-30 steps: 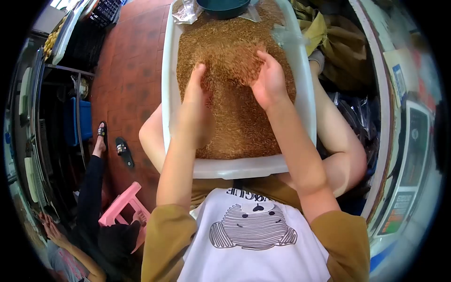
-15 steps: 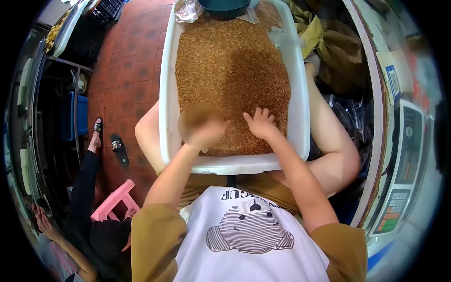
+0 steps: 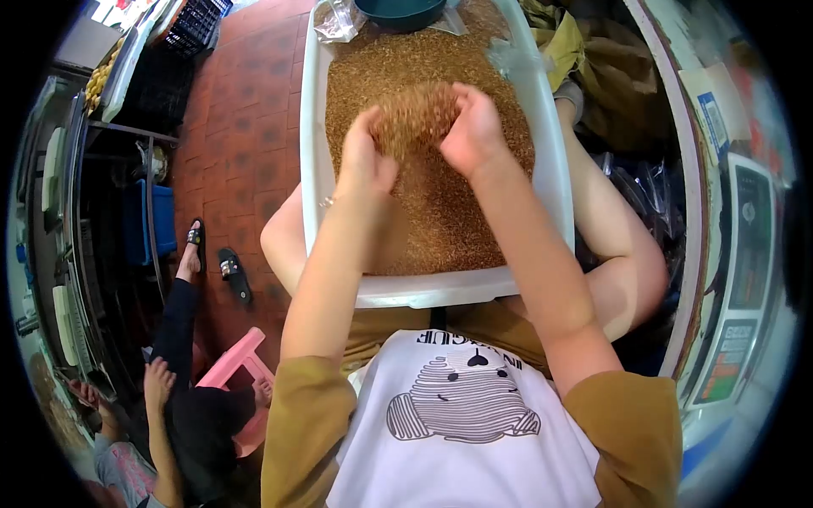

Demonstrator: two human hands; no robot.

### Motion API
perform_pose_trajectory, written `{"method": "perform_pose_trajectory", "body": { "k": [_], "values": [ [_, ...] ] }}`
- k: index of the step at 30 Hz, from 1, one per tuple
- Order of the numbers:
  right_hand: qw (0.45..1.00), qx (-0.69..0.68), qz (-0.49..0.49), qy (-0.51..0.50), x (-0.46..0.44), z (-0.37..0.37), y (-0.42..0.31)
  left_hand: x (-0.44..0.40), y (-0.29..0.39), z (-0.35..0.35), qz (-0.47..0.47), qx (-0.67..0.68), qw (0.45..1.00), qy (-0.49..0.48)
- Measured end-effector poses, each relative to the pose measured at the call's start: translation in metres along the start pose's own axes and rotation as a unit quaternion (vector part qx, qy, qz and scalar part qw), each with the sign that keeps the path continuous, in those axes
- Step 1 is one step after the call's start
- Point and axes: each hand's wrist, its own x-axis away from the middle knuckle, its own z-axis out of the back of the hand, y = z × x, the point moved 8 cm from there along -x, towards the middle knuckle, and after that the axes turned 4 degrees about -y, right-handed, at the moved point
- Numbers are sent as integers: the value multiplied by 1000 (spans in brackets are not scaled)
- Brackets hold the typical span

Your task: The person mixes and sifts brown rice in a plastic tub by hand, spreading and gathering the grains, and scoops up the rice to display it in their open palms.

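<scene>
A white tub (image 3: 549, 144) holds a wide bed of loose brown grain-like material (image 3: 457, 229). Above its middle, my left hand (image 3: 366, 157) and my right hand (image 3: 472, 131) are raised, palms turned toward each other, with a blurred heap of the same brown material (image 3: 415, 114) held between them. Some of it seems to be falling. The fingers are partly hidden behind the heap. At the tub's far end lie a dark green bowl (image 3: 400, 12) and clear plastic bags (image 3: 337, 21).
Another person sits at the lower left near a pink stool (image 3: 235, 360), with hands and a sandalled foot showing. A loose black sandal (image 3: 235, 275) lies on the red tiled floor. Shelving with a blue bin (image 3: 151, 222) stands left; a scale (image 3: 745, 254) is at right.
Both hands have risen and moved away from my body, from the near part of the grain bed, and now lift brown material between them. The other person's arm at lower left has shifted.
</scene>
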Motion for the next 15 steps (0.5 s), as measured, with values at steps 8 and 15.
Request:
{"method": "perform_pose_trajectory", "body": {
  "k": [8,15],
  "values": [
    [525,844,-63,90,26,102,-14,46,-5,69,-138,-750,614,204],
    [566,789,-223,91,43,172,65,22,-133,148,132,-877,451,-95]
  ]
}}
